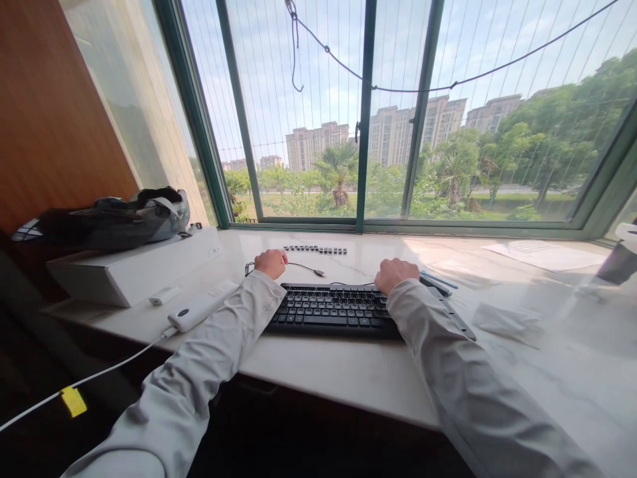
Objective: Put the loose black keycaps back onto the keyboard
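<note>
A black keyboard (333, 311) lies on the white marble sill (348, 372) in front of me. My left hand (271, 263) is closed just beyond the keyboard's far left corner, at a thin wire tool (306, 267) that runs to the right from it. Beyond the keyboard's far right part, my right hand (395, 273) is curled into a loose fist; what it holds, if anything, is hidden. A row of removed black keycaps (315, 249) lies further back near the window.
A white power bank (202, 307) with a white cable (84, 380) lies left of the keyboard. A white box (134, 269) with a dark bag (117, 219) on top stands at the left. Papers (542, 255) and a tissue (507, 320) lie at the right.
</note>
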Motion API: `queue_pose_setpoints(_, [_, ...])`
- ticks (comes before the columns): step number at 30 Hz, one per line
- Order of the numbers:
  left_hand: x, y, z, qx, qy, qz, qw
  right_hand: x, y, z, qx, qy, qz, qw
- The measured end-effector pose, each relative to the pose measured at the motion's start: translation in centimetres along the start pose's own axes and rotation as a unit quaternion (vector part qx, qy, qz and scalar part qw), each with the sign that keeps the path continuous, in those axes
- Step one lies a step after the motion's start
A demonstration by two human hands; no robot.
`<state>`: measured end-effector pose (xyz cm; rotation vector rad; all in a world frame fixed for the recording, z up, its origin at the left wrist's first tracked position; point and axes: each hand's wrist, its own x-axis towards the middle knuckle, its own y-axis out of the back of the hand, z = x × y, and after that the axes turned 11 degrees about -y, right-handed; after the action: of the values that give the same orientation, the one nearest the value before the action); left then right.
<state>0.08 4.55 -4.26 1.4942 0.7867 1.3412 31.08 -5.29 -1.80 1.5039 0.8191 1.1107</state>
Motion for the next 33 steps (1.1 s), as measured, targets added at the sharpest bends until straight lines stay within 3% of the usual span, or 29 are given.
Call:
queue_pose_setpoints(9, [-0.2,-0.3,-1.6,0.019,0.021,-0.011,1.0,-0.7,-0.5,-1.2,0.015,0.058,0.002,0.998])
queue_pose_setpoints(15, [1.0,0.0,-2.3,0.065,-0.011,0.062,0.996,-1.3,0.2,-1.6,0.032,0.092,0.018,0.995])
queue_pose_setpoints(21, [5.1,-1.6,0.6,0.079,-0.119,0.017,0.99,-2.1,0.7,-2.5,0.051,0.121,0.015,0.991])
queue_pose_setpoints(27, [10.4,-4.1,3.8,0.094,-0.175,-0.002,0.98,-2.1,0.8,-2.5,0.058,0.129,0.007,0.99])
queue_pose_setpoints(33, [12.3,-6.5,5.3,0.127,-0.241,-0.001,0.962,-2.0,0.7,-2.6,0.06,0.133,0.012,0.989])
